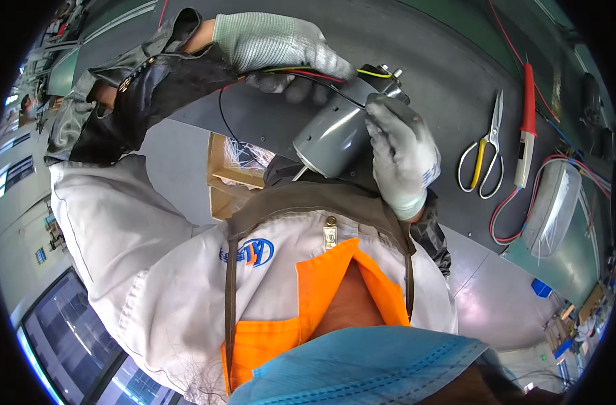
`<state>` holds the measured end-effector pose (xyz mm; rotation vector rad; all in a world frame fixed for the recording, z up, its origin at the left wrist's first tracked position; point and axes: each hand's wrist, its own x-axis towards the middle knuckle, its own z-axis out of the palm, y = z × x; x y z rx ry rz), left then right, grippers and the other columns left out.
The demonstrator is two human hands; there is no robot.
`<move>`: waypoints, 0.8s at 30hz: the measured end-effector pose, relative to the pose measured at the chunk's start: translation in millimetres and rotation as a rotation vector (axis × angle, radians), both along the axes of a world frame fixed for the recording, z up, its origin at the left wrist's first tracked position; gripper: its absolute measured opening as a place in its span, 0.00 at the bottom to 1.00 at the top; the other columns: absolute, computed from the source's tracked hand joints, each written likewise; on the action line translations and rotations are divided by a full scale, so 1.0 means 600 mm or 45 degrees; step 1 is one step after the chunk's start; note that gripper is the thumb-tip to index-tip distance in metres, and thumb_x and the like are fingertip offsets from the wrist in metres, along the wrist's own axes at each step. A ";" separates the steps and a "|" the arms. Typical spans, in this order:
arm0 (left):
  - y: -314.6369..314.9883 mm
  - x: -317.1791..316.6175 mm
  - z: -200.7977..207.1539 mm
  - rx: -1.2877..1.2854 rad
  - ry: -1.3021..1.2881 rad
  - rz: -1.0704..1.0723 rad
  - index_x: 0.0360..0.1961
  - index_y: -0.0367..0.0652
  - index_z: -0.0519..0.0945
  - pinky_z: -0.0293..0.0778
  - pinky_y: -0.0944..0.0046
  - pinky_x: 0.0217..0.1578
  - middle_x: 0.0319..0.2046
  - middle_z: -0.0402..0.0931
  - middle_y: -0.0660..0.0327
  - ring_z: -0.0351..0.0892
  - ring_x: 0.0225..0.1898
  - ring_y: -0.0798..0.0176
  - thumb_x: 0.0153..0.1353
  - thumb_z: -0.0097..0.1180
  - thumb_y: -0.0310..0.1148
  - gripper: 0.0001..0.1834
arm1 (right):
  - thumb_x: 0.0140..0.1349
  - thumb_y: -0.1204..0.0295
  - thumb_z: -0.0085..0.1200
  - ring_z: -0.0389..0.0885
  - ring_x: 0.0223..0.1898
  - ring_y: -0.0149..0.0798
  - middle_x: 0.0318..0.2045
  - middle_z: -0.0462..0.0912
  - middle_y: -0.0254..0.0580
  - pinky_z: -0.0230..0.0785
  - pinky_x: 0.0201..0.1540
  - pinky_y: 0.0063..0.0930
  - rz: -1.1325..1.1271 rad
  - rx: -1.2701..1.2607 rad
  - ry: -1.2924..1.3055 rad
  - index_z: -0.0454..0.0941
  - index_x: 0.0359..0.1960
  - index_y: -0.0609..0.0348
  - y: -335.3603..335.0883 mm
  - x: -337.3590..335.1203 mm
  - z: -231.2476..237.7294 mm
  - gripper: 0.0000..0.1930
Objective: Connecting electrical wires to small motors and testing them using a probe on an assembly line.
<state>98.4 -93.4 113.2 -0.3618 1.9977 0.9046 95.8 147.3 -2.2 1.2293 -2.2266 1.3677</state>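
A grey cylindrical motor [331, 135] lies tilted on the dark bench in front of me, a thin shaft end pointing towards me. My left hand [284, 50], in a grey-coated glove, is closed over the motor's wires above its far left side. Red, black and yellow-green wires [374, 73] run under those fingers. My right hand [404, 145], gloved the same way, is at the motor's right side. Its thumb and forefinger close on the black wire [348, 100] against the casing. Metal fittings [391, 73] show at the motor's far end. The left fingertips are partly hidden.
Scissors [485, 152] with a yellow grip lie to the right on the dark bench [436, 74]. Beside them is a red-and-white pen-shaped tool [527, 108] on a cord. A clear plastic-wrapped bundle [554, 206] sits further right. Below the bench's near edge, a cardboard box [220, 192] holds thin scraps.
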 end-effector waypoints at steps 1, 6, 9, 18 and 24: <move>-0.004 -0.006 0.000 0.068 0.076 0.096 0.37 0.39 0.84 0.62 0.71 0.15 0.19 0.74 0.68 0.66 0.14 0.76 0.73 0.48 0.57 0.29 | 0.55 0.76 0.66 0.82 0.29 0.44 0.39 0.86 0.35 0.77 0.31 0.36 -0.026 0.029 0.227 0.86 0.44 0.49 -0.011 -0.026 0.007 0.14; -0.013 0.004 -0.040 0.398 0.252 0.332 0.48 0.38 0.82 0.63 0.74 0.17 0.26 0.78 0.67 0.70 0.19 0.78 0.72 0.51 0.54 0.27 | 0.53 0.74 0.63 0.82 0.29 0.40 0.42 0.84 0.34 0.77 0.30 0.35 -0.012 0.250 0.305 0.85 0.47 0.51 -0.012 -0.032 0.018 0.17; 0.012 0.012 -0.039 0.322 0.400 0.495 0.47 0.35 0.82 0.65 0.75 0.19 0.26 0.78 0.66 0.69 0.19 0.78 0.73 0.52 0.50 0.24 | 0.53 0.74 0.62 0.82 0.30 0.39 0.43 0.83 0.34 0.77 0.30 0.33 0.061 0.257 0.276 0.84 0.49 0.53 -0.011 -0.040 0.030 0.19; 0.053 -0.015 -0.075 0.680 0.448 0.908 0.47 0.36 0.82 0.64 0.78 0.20 0.27 0.80 0.68 0.70 0.20 0.80 0.66 0.66 0.40 0.18 | 0.69 0.83 0.51 0.85 0.31 0.28 0.37 0.88 0.40 0.76 0.29 0.17 0.044 -0.543 -1.505 0.81 0.57 0.65 -0.015 -0.076 0.056 0.16; 0.071 -0.026 -0.094 0.465 0.561 0.831 0.46 0.36 0.83 0.67 0.78 0.20 0.28 0.82 0.67 0.75 0.24 0.80 0.62 0.69 0.37 0.17 | 0.67 0.82 0.51 0.82 0.25 0.25 0.36 0.88 0.46 0.72 0.23 0.14 0.063 -0.585 -1.577 0.72 0.66 0.67 -0.010 -0.111 0.069 0.24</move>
